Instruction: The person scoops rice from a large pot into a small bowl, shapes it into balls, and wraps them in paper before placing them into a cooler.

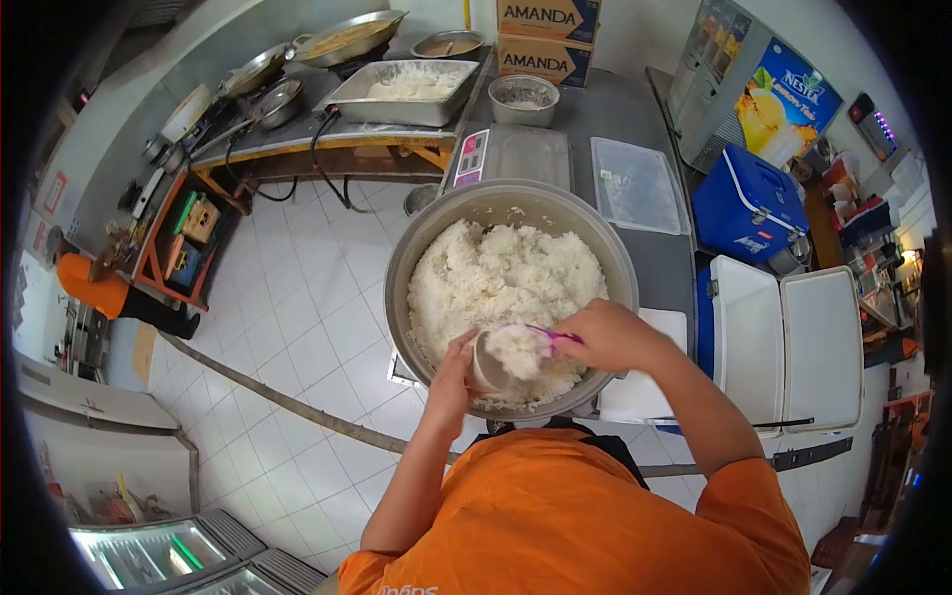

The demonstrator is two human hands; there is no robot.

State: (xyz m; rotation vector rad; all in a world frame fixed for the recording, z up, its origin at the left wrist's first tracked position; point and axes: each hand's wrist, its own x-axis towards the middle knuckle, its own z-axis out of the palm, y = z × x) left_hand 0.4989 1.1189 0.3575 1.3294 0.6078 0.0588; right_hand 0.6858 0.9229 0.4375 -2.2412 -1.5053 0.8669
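A large round metal pot full of cooked white rice stands right in front of me. My left hand is wrapped round a small cup, tilted over the near part of the rice. In my right hand is a purple rice paddle, its handle gripped in closed fingers. A clump of rice sits on the paddle's blade, at the mouth of the cup. The blade itself is mostly hidden under that rice.
Behind the pot are a digital scale, a clear plastic lid and a metal bowl. An open white cooler and a blue cooler stand right. A steel tray lies back left. Another person is far left.
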